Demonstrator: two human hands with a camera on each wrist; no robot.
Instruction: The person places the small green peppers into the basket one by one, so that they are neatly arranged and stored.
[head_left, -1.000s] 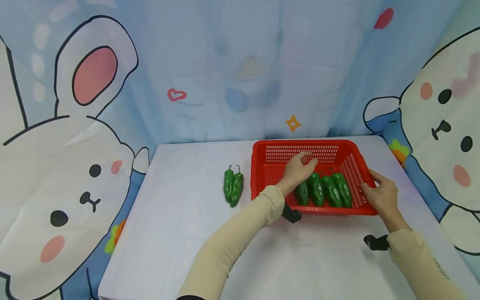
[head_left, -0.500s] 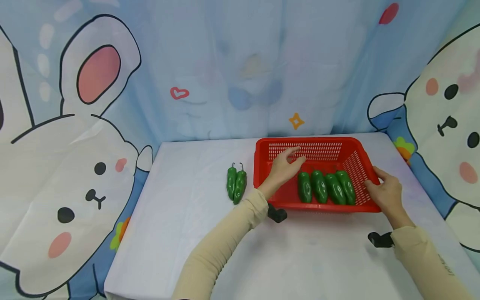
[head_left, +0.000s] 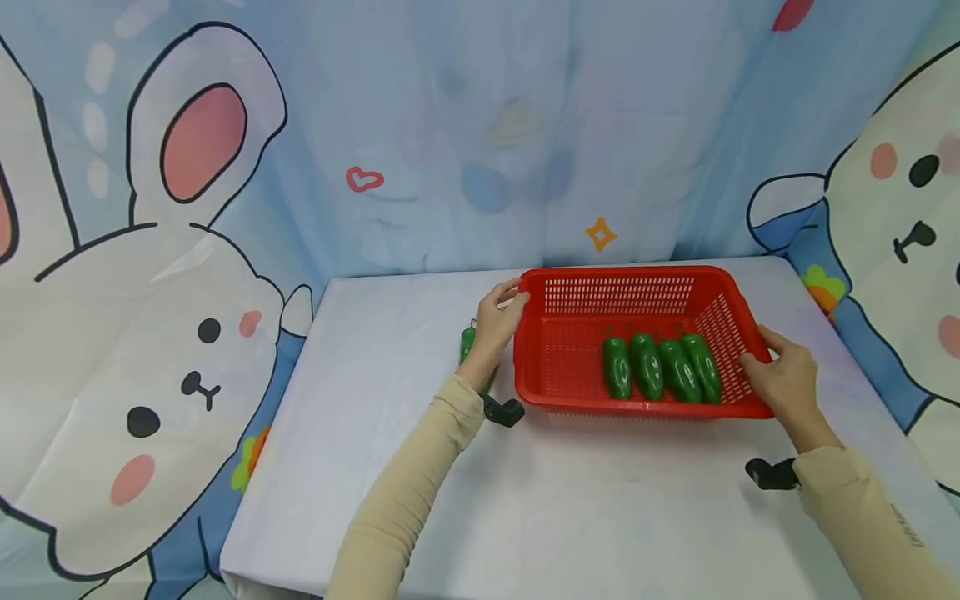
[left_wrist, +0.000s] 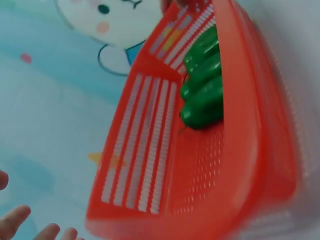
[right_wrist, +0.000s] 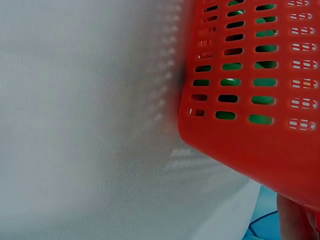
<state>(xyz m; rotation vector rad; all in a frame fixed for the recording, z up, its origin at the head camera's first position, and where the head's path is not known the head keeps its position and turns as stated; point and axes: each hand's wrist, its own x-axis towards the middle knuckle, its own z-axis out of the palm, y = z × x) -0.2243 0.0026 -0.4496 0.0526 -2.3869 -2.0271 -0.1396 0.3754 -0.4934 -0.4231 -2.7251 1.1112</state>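
Note:
A red plastic basket point(head_left: 562, 354) with slotted walls sits on the table, and several green peppers point(head_left: 647, 367) lie side by side in its right half. My right hand point(head_left: 787, 379) holds the basket's right rim; the right wrist view shows part of that hand point(right_wrist: 295, 217) at the basket's edge. At the left rim is my left hand point(head_left: 493, 325), its fingers loosely extended and holding nothing; whether it touches the rim I cannot tell. Its fingers point(left_wrist: 15, 220) show at the lower left of the left wrist view. Behind the left hand and wrist, a green pepper point(head_left: 468, 340) is partly hidden.
A white cloth covers the table point(head_left: 360, 375). Behind it hangs a blue curtain point(head_left: 450, 125) printed with cartoon animals. A black bracket point(head_left: 504, 412) sticks out at the left wrist, and another black bracket point(head_left: 772, 474) at the right.
My left hand has moved left, from over the inside of the basket to its left rim, now covering much of the two peppers outside. The right hand stays on the right rim.

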